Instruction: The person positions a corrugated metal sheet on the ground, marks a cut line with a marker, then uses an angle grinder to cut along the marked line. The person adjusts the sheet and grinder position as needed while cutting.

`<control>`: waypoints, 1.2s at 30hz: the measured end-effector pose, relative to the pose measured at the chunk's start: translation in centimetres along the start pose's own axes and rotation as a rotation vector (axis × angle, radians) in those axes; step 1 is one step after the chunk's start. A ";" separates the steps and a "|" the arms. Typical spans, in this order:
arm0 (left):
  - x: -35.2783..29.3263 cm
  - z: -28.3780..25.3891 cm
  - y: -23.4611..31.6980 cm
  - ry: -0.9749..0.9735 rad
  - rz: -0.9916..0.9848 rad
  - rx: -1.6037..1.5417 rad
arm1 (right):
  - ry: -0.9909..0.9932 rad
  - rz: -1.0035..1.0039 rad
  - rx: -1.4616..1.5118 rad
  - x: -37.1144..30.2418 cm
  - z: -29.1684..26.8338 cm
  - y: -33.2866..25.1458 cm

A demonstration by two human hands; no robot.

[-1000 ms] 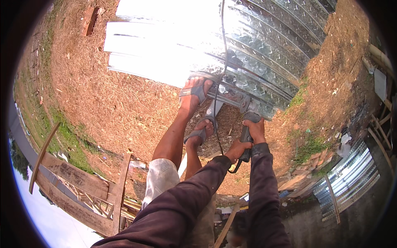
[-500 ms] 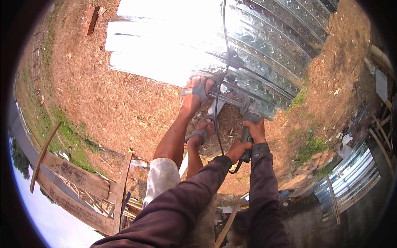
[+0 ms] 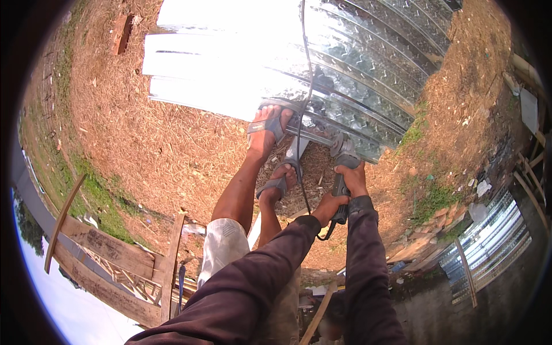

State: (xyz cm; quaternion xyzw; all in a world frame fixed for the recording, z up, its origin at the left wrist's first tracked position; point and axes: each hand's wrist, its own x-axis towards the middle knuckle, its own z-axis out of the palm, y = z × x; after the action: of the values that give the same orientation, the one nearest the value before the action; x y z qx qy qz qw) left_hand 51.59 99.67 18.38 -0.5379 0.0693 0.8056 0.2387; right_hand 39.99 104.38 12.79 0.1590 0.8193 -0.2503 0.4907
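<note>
Both hands grip an angle grinder [image 3: 341,187] with a dark body and a metal head. My right hand [image 3: 353,178] wraps round its front, close behind the head. Farther back, my left hand [image 3: 329,207] closes round the rear of the body. The grinder's disc [image 3: 340,144] is at the near edge of a shiny corrugated metal sheet [image 3: 368,106]; whether it touches the metal I cannot tell. A black cord [image 3: 309,63] loops from the grinder's rear and runs away across the sheet. My sandalled left foot [image 3: 267,126] presses on the sheet's near edge.
My other foot [image 3: 282,181] stands on dry, straw-covered ground. A reddish block [image 3: 122,34] lies at the far left. Wooden boards [image 3: 109,247] form a frame at the lower left. More corrugated sheeting [image 3: 489,247] and a wooden pole [image 3: 466,273] are at the lower right.
The view has shifted slightly, moving the sheet and my feet a little left in the picture. Both hands keep their hold on the grinder, which stays at the sheet's near edge.
</note>
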 end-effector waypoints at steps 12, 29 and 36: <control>0.0 -0.3 -0.9 -0.006 0.000 -0.008 | -0.011 0.036 -0.020 -0.7 -0.1 -0.1; -0.4 -1.4 -2.4 -0.012 -0.005 -0.035 | 0.016 0.036 -0.100 -1.2 1.0 1.9; -0.1 -2.2 -2.6 0.001 -0.024 0.011 | 0.034 0.053 -0.088 -1.7 1.1 1.8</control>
State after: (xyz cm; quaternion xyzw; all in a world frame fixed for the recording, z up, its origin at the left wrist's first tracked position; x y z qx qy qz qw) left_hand 54.66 101.13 17.91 -0.5379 0.0673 0.8019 0.2511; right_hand 42.47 105.18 13.38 0.1629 0.8334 -0.1981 0.4896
